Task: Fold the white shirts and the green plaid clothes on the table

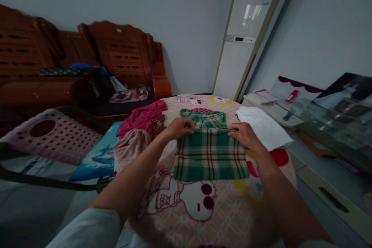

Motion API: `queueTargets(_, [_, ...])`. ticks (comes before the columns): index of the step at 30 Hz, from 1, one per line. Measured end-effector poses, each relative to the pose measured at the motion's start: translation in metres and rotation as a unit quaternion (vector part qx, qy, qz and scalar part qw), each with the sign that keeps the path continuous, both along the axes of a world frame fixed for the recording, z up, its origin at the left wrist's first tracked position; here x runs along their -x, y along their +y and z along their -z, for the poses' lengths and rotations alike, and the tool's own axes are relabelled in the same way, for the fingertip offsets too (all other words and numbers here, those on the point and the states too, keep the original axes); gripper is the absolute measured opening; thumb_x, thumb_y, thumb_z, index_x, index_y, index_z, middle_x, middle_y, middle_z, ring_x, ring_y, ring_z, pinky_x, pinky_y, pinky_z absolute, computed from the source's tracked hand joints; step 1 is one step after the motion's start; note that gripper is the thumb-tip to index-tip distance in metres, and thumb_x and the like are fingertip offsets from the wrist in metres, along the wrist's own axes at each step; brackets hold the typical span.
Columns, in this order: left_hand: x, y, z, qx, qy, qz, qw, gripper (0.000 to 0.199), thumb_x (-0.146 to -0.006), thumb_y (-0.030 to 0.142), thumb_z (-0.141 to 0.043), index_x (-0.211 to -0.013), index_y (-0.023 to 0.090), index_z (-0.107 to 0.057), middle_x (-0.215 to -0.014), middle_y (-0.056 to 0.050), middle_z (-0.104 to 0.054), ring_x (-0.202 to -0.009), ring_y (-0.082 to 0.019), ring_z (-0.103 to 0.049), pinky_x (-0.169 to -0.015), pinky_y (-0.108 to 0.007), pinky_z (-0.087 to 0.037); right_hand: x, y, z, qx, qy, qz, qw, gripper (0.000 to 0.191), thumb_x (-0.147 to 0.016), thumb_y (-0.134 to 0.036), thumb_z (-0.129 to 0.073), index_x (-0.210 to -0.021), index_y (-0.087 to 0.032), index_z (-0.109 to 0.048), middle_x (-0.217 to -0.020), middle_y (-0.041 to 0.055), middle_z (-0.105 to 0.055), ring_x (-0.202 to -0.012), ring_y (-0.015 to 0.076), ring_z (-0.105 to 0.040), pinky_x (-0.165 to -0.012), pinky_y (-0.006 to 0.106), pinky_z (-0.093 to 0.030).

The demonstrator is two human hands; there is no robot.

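A green plaid garment (210,157), partly folded, lies on a round table under a pink patterned cloth (232,217). My left hand (180,127) pinches the upper left corner of its folded edge. At the upper right corner, my right hand (243,133) pinches the same edge. Beyond the fold, a further part of the plaid cloth lies flat with a collar-like shape at its far end. The fingertips of both hands are partly hidden by the fabric.
Crumpled magenta cloth (143,118) and a dusty pink cloth (133,145) lie on the left. Folded white cloth (263,128) sits at right. Beside the table stand a pink woven chair (66,139) with a blue cushion (100,157), and a glass-topped stand (325,124). A wooden sofa (122,54) is behind.
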State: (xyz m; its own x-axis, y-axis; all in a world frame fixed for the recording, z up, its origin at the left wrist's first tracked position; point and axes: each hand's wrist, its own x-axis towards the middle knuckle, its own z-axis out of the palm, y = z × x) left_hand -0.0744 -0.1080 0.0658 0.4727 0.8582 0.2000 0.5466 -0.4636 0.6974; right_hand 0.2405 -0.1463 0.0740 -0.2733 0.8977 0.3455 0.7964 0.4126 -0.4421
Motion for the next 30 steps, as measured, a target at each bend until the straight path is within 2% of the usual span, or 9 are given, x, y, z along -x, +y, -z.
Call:
queueTargets(7, [0.007, 0.07, 0.006, -0.018, 0.045, -0.044, 0.998, 0.013, -0.066, 0.022, -0.067, -0.075, 0.015, -0.07, -0.063, 0.003, -0.063, -0.062, -0.012, -0.054, -0.058, -0.022, -0.037, 0.009, 0.083, 0.005, -0.02, -0.037, 0.028, 0.999, 0.013, -0.069, -0.014, -0.072, -0.08, -0.018, -0.077, -0.077, 0.0035, -0.074, -0.074, 0.0191, -0.065, -0.071, 0.027, -0.044])
queueTargets(12, [0.01, 0.107, -0.005, -0.042, 0.058, -0.057, 0.996, 0.013, -0.066, 0.021, -0.069, -0.078, 0.015, -0.071, -0.065, 0.001, -0.065, -0.062, -0.012, -0.055, -0.061, -0.023, -0.039, 0.01, 0.127, -0.003, -0.038, -0.071, 0.03, 0.996, 0.012, -0.07, -0.017, -0.073, -0.081, -0.018, -0.077, -0.078, 0.003, -0.074, -0.079, 0.0198, -0.065, -0.075, 0.028, -0.045])
queueTargets(16, [0.003, 0.135, -0.007, -0.066, 0.103, -0.069, 0.99, 0.014, -0.067, 0.019, -0.069, -0.08, 0.015, -0.073, -0.07, -0.001, -0.068, -0.067, -0.015, -0.058, -0.066, -0.025, -0.042, 0.017, 0.155, -0.005, -0.035, -0.143, 0.07, 0.987, 0.015, -0.073, -0.018, -0.072, -0.087, -0.018, -0.078, -0.088, 0.005, -0.076, -0.088, 0.0221, -0.066, -0.079, 0.029, -0.046])
queueTargets(19, [-0.006, 0.151, 0.005, -0.071, 0.16, -0.09, 0.98, 0.016, -0.068, 0.019, -0.069, -0.083, 0.016, -0.075, -0.074, -0.002, -0.071, -0.073, -0.017, -0.061, -0.07, -0.026, -0.043, 0.025, 0.169, 0.008, -0.008, -0.203, 0.096, 0.975, 0.018, -0.077, -0.017, -0.068, -0.092, -0.018, -0.078, -0.098, 0.008, -0.076, -0.097, 0.0237, -0.066, -0.081, 0.03, -0.046])
queueTargets(24, [-0.016, 0.169, 0.031, -0.075, 0.255, -0.125, 0.956, 0.022, -0.073, 0.021, -0.068, -0.094, 0.018, -0.075, -0.09, -0.005, -0.073, -0.088, -0.021, -0.064, -0.077, -0.028, -0.046, 0.031, 0.182, 0.04, 0.011, -0.249, 0.11, 0.962, 0.024, -0.082, -0.014, -0.06, -0.1, -0.018, -0.076, -0.11, 0.0108, -0.073, -0.106, 0.0258, -0.064, -0.087, 0.032, -0.046])
queueTargets(27, [-0.016, 0.17, 0.039, -0.069, 0.289, -0.136, 0.945, 0.024, -0.077, 0.023, -0.065, -0.1, 0.02, -0.074, -0.098, -0.006, -0.072, -0.095, -0.022, -0.064, -0.08, -0.029, -0.047, 0.033, 0.183, 0.052, 0.023, -0.263, 0.112, 0.958, 0.025, -0.085, -0.017, -0.057, -0.104, -0.018, -0.074, -0.109, 0.0122, -0.072, -0.106, 0.0269, -0.064, -0.089, 0.034, -0.045])
queueTargets(30, [-0.017, 0.159, 0.042, -0.085, 0.308, -0.156, 0.935, 0.026, -0.08, 0.019, -0.062, -0.104, 0.02, -0.071, -0.106, -0.008, -0.07, -0.102, -0.024, -0.062, -0.086, -0.03, -0.048, 0.034, 0.174, 0.056, 0.008, -0.27, 0.11, 0.956, 0.028, -0.087, -0.019, -0.056, -0.111, -0.016, -0.07, -0.108, 0.0146, -0.071, -0.105, 0.0281, -0.062, -0.092, 0.038, -0.044])
